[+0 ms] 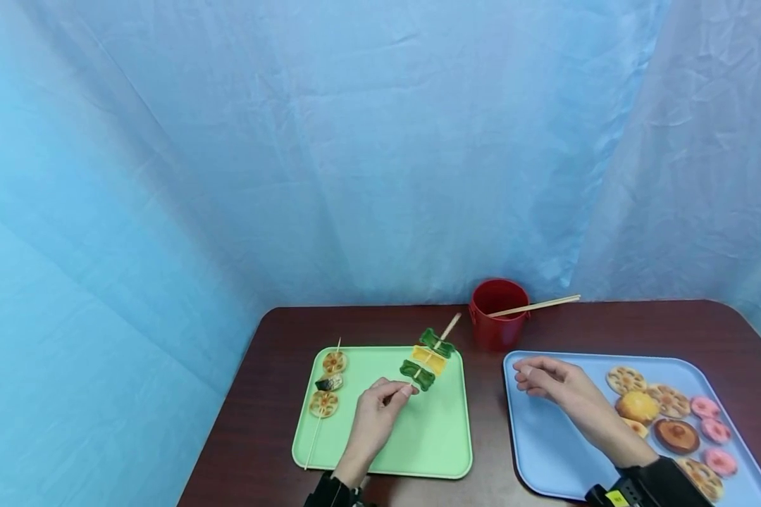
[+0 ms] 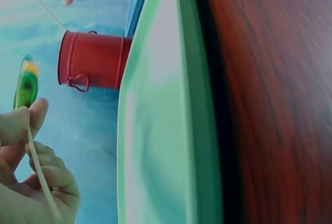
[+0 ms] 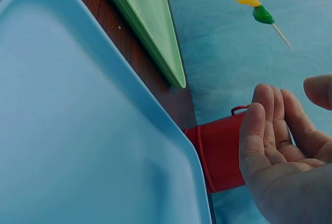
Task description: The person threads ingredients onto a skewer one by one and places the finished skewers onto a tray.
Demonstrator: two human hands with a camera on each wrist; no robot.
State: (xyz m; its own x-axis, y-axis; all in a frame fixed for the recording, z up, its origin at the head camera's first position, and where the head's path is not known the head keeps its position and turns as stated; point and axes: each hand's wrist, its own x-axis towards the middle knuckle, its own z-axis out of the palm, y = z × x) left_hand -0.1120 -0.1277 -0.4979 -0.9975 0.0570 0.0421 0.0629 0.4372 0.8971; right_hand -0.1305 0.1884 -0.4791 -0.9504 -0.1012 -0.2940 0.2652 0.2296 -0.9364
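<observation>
My left hand (image 1: 380, 412) pinches a wooden skewer (image 2: 39, 167) between thumb and fingertips, raised over the green tray (image 1: 431, 443). Threaded on it are two green pieces (image 1: 417, 374) with a yellow piece (image 1: 429, 359) between them, and the bare stick tip points up and away to the right. My right hand (image 1: 561, 391) hovers over the left part of the blue tray (image 1: 539, 451), thumb apart from the fingers and nothing in it. A second skewer (image 1: 313, 442), lying along the green tray's left side, carries two round lotus-like slices (image 1: 323, 404) and a dark-and-pale piece (image 1: 329, 382) between them.
Behind the trays stands a red bucket (image 1: 497, 331) with wooden sticks (image 1: 545, 304) leaning out to the right. On the blue tray's right side lie several toy foods: pink rings (image 1: 719, 461), a brown round piece (image 1: 676, 436), a yellow bun (image 1: 637, 407) and lotus-like slices (image 1: 626, 380).
</observation>
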